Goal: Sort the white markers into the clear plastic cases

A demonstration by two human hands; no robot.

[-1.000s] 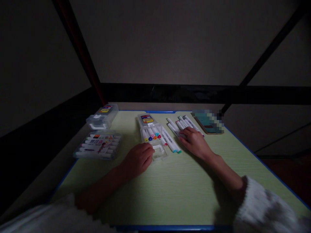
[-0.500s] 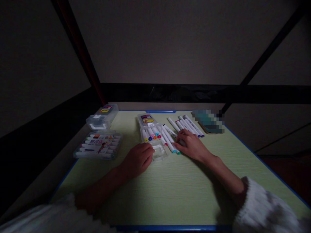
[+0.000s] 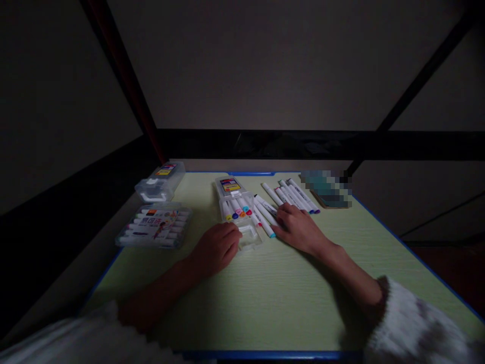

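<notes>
A clear plastic marker case (image 3: pixel 230 185) stands in the middle of the table, several white markers with coloured ends (image 3: pixel 238 208) inside it. Its clear lid (image 3: pixel 250 236) is folded down toward me. My left hand (image 3: pixel 216 247) is closed at the left edge of this lid, fingertips on it. My right hand (image 3: pixel 300 227) lies right of the case with curled fingers, closed on a white marker that they mostly hide. Beside its fingertips, loose markers (image 3: pixel 266 218) lie against the case's right side. More white markers (image 3: pixel 293 194) lie in a row just beyond this hand.
At the left, a flat clear case full of markers (image 3: pixel 154 226) lies near the table edge. Behind it is another clear case with a handle (image 3: pixel 161 182). A blurred greenish flat object (image 3: pixel 326 189) lies at the back right. The pale green table (image 3: pixel 265 303) has blue edging.
The green end of a marker that showed by my right fingertips is out of sight now. My right hand has shifted very slightly; my left hand stays at the lid.
</notes>
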